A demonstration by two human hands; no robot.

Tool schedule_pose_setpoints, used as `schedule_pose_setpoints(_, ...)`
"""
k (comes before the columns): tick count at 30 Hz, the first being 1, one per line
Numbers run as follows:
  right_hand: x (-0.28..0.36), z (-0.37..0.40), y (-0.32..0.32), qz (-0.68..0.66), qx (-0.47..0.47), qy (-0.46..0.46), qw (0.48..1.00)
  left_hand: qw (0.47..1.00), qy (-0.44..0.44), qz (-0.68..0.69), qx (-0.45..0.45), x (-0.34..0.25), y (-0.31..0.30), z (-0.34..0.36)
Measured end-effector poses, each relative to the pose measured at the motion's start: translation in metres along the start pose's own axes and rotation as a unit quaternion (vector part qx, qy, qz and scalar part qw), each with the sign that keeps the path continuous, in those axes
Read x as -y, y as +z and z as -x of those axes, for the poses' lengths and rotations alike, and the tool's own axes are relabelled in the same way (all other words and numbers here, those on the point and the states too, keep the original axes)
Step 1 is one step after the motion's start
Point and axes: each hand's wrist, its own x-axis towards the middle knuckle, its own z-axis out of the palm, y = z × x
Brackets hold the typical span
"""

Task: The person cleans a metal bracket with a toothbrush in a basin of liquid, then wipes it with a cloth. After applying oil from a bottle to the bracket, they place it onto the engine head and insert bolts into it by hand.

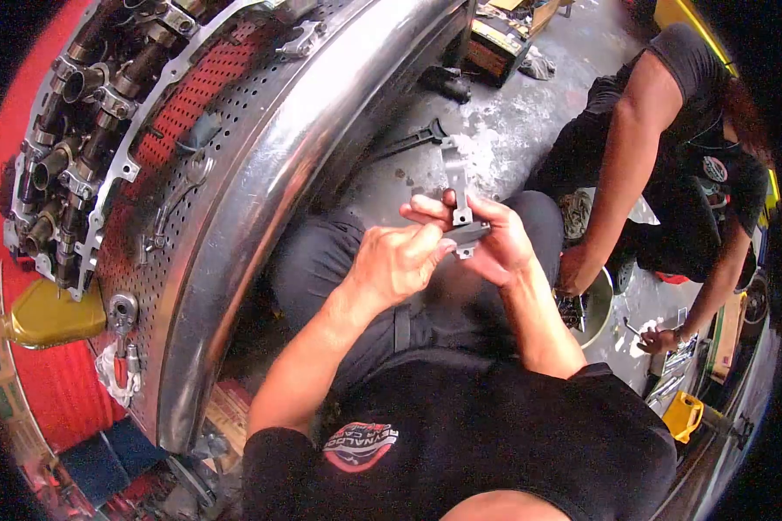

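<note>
In front of my lap, my right hand [506,239] holds a long grey metal bracket [459,187] with a bolt hole near its lower end. The bracket's upper end points away from me. My left hand [401,265] is closed, its thumb and fingers pinching a dark grey flat piece [467,234] that lies across the bracket's lower end. Part of the flat piece is hidden behind the left fingertips. Both hands are close together, above my knees.
A cylinder head with camshafts [82,148] rests on a perforated metal bench [139,300] to my left. A wrench [187,182], a ratchet [123,314] and a gold-coloured cover [56,314] lie nearby. At right, a co-worker [643,130] reaches into a bucket [598,308].
</note>
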Motion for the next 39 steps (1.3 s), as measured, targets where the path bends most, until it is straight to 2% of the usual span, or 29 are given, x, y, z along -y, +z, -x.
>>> schedule_pose_setpoints(1, -0.003, 0.004, 0.001, -0.009, -0.053, 0.002, 0.999, 0.997, -0.055, 0.041, 0.038, 0.002, 0.001, 0.002)
schedule_pose_setpoints(4, 0.001, 0.011, 0.007, 0.068, -0.084, 0.076, 0.991, 0.969, -0.018, 0.242, 0.048, 0.009, 0.002, 0.01)
schedule_pose_setpoints(5, 0.002, 0.013, 0.012, 0.057, -0.077, 0.082, 0.992, 0.971, -0.019, 0.235, 0.034, 0.009, 0.006, 0.014)
schedule_pose_setpoints(7, -0.001, 0.014, 0.008, 0.043, -0.106, 0.079, 0.99, 0.998, 0.035, 0.05, -0.018, 0.011, 0.011, 0.019)
schedule_pose_setpoints(9, 0.0, 0.008, -0.001, 0.03, -0.109, 0.076, 0.991, 0.978, 0.116, -0.154, -0.085, 0.009, 0.006, 0.016)
schedule_pose_setpoints(10, -0.002, 0.009, -0.005, 0.023, -0.096, 0.075, 0.992, 0.975, 0.123, -0.148, -0.115, 0.01, 0.004, 0.016)
schedule_pose_setpoints(11, -0.001, 0.008, 0.009, 0.078, -0.133, 0.062, 0.986, 0.977, 0.117, -0.109, -0.139, 0.013, 0.008, 0.02)
schedule_pose_setpoints(13, -0.003, 0.007, 0.008, 0.188, -0.148, -0.007, 0.971, 0.971, 0.034, 0.033, -0.233, 0.005, 0.023, 0.032)
schedule_pose_setpoints(14, -0.004, 0.007, 0.006, 0.136, -0.171, -0.003, 0.976, 0.959, -0.143, 0.135, -0.206, -0.006, 0.034, 0.045)
schedule_pose_setpoints(15, -0.008, 0.004, 0.011, 0.123, -0.158, -0.016, 0.98, 0.939, -0.2, 0.159, -0.231, -0.004, 0.046, 0.05)
schedule_pose_setpoints(16, -0.013, 0.005, 0.015, 0.107, -0.154, -0.027, 0.982, 0.933, -0.172, 0.142, -0.284, -0.003, 0.046, 0.044)
schedule_pose_setpoints(18, -0.039, 0.001, 0.002, 0.107, -0.176, -0.047, 0.977, 0.897, -0.253, 0.195, -0.306, -0.011, 0.047, 0.033)
schedule_pose_setpoints(19, -0.053, 0.0, 0.005, 0.112, -0.237, -0.027, 0.965, 0.878, -0.301, 0.208, -0.307, -0.01, 0.049, 0.026)
schedule_pose_setpoints(20, -0.065, 0.006, -0.024, 0.208, -0.24, -0.004, 0.948, 0.869, -0.325, 0.219, -0.304, -0.006, 0.049, 0.023)
schedule_pose_setpoints(22, -0.073, 0.004, 0.006, 0.29, -0.335, -0.008, 0.897, 0.846, -0.372, 0.242, -0.295, 0.006, 0.06, 0.024)
schedule_pose_setpoints(23, -0.069, 0.007, -0.007, 0.384, -0.305, -0.034, 0.871, 0.864, -0.334, 0.189, -0.327, 0.02, 0.077, 0.029)
schedule_pose_setpoints(24, -0.063, 0.011, -0.034, 0.473, -0.271, -0.06, 0.836, 0.85, -0.354, 0.242, -0.308, 0.02, 0.081, 0.029)
schedule_pose_setpoints(25, -0.054, 0.009, -0.025, 0.556, -0.236, -0.082, 0.793, 0.832, -0.375, 0.293, -0.286, 0.02, 0.082, 0.032)
schedule_pose_setpoints(26, -0.029, 0.015, -0.014, 0.611, -0.212, -0.03, 0.762, 0.81, -0.396, 0.341, -0.264, 0.022, 0.081, 0.034)
schedule_pose_setpoints(27, 0.001, 0.008, 0.009, 0.72, -0.23, -0.017, 0.655, 0.764, -0.436, 0.425, -0.214, 0.004, 0.055, 0.03)
schedule_pose_setpoints(28, 0.034, -0.007, 0.03, 0.716, -0.235, -0.082, 0.653, 0.762, -0.434, 0.433, -0.209, 0.006, 0.057, 0.031)
schedule_pose_setpoints(29, 0.058, -0.027, 0.065, 0.758, -0.186, -0.269, 0.565, 0.758, -0.435, 0.44, -0.208, 0.01, 0.064, 0.032)
schedule_pose_setpoints(30, 0.077, -0.055, 0.1, 0.744, -0.15, -0.372, 0.535, 0.749, -0.437, 0.448, -0.216, 0.015, 0.074, 0.031)
schedule_pose_setpoints(31, 0.095, -0.089, 0.127, 0.753, -0.13, -0.434, 0.477, 0.706, -0.433, 0.497, -0.259, 0.023, 0.095, 0.028)
schedule_pose_setpoints(32, 0.105, -0.12, 0.172, 0.794, -0.126, -0.443, 0.396, 0.731, -0.408, 0.483, -0.257, 0.019, 0.092, 0.031)
schedule_pose_setpoints(34, 0.107, -0.18, 0.23, 0.837, -0.151, -0.402, 0.34, 0.767, -0.391, 0.468, -0.2, 0.037, 0.115, 0.038)
schedule_pose_setpoints(36, 0.116, -0.231, 0.237, 0.859, -0.104, -0.426, 0.265, 0.759, -0.397, 0.482, -0.184, 0.041, 0.121, 0.042)
schedule_pose_setpoints(38, 0.119, -0.244, 0.237, 0.862, -0.088, -0.432, 0.25, 0.754, -0.389, 0.477, -0.228, 0.043, 0.12, 0.045)
schedule_pose_setpoints(39, 0.119, -0.244, 0.234, 0.851, -0.079, -0.443, 0.269, 0.75, -0.394, 0.476, -0.234, 0.047, 0.119, 0.048)
